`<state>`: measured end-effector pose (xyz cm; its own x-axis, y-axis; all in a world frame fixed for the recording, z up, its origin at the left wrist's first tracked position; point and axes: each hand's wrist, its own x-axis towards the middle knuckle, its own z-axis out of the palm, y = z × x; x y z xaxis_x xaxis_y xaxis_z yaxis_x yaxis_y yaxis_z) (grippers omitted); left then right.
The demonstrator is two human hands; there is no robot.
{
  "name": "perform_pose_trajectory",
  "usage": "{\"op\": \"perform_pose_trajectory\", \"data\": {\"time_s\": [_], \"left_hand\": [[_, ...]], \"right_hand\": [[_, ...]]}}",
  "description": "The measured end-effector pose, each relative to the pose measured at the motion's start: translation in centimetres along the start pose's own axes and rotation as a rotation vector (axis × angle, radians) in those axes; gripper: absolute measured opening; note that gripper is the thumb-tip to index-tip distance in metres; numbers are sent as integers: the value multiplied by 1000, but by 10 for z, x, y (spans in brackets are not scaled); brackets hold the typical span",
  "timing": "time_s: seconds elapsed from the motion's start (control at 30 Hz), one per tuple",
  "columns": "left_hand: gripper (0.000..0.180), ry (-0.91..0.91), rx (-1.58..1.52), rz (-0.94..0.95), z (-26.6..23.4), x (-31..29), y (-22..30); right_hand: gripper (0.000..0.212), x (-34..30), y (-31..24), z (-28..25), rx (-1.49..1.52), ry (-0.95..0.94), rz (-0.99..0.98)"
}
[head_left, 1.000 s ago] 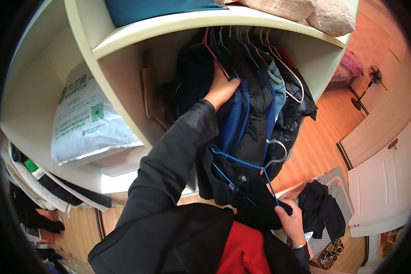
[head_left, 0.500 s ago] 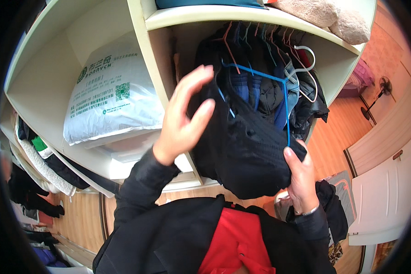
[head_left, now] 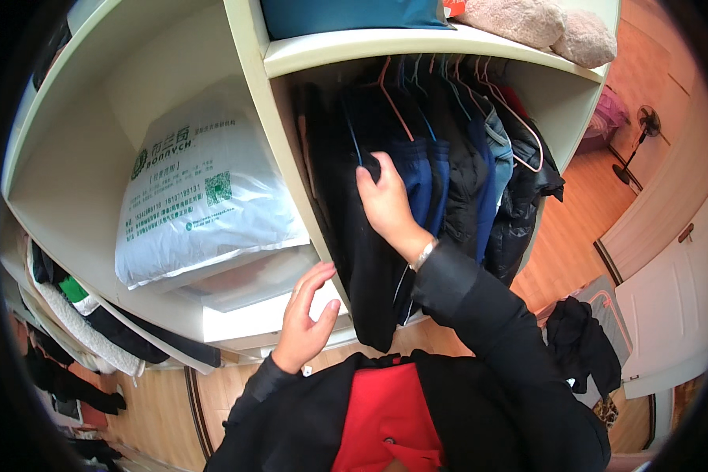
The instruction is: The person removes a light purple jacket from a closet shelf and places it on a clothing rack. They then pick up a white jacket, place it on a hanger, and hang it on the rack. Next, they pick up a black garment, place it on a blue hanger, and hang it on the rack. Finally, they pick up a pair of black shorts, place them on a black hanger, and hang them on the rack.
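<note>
Black trousers (head_left: 342, 236) hang at the left end of the row of clothes, close to the cabinet's white divider. The side of their blue hanger (head_left: 352, 126) shows above; its hook is not clear in the shade. My right hand (head_left: 389, 200) is closed on the upper edge of these trousers, by the lower end of the blue hanger. Lower down, my left hand (head_left: 303, 318) is open with nothing in it, fingers apart, beside the trousers' lower part and the divider. Navy trousers (head_left: 417, 177) on a pink hanger (head_left: 395, 102) hang just right of the black pair.
Dark jackets (head_left: 464, 185) and a denim garment (head_left: 497, 141) hang farther right. A large white plastic package (head_left: 204, 189) lies in the left compartment. Pink plush (head_left: 519, 23) rests on the shelf above. Dark clothing (head_left: 578, 338) lies at right, near a standing fan (head_left: 637, 141).
The black trousers on their blue hanger have gone from in front of the row into its left end. My right hand moved up and left with them; my left hand dropped lower.
</note>
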<state>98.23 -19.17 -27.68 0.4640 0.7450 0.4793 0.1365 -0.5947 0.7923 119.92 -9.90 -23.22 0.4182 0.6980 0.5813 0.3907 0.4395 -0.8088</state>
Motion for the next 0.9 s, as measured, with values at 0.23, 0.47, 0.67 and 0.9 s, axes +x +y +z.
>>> {"op": "perform_pose_trajectory", "data": {"time_s": [0.23, 0.47, 0.67, 0.9], "left_hand": [[40, -9, -89, -211, -20, -34, -23], [32, -102, -302, -485, -20, -59, -41], [33, -266, -381, -638, -9, -63, -53], [30, -364, -412, -652, 8, -57, -64]], "right_hand": [[45, 79, 17, 47, -315, -50, 82], [60, 71, 42, 70, -329, -185, 137], [78, 51, 45, 56, -305, -297, 161], [81, 8, 74, 27, -160, -345, 20]]}}
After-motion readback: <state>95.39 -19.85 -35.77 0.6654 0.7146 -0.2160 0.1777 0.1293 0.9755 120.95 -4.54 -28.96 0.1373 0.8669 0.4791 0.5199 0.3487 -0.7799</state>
